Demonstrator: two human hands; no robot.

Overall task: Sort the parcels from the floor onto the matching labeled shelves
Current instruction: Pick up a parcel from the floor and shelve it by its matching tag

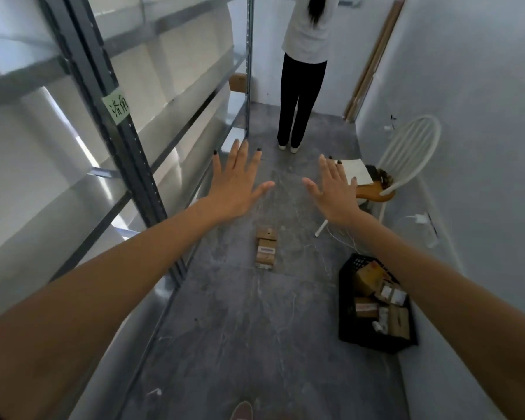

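Note:
A short row of small brown cardboard parcels (266, 249) lies on the grey floor in the middle of the aisle. A black plastic crate (347, 301) at the right holds several more parcels. Along the left runs a metal shelf rack (125, 137) with a green handwritten label (116, 107) on its dark upright. My left hand (235, 180) and my right hand (334, 189) are stretched out in front of me, palms down, fingers spread, holding nothing, well above the parcels on the floor.
Another person (303, 71) stands at the far end of the aisle, back turned. A white wire-back chair (406, 159) with papers on its wooden seat stands against the right wall. A brown box (238, 81) sits on a far shelf. Wooden slats (373, 59) lean in the corner.

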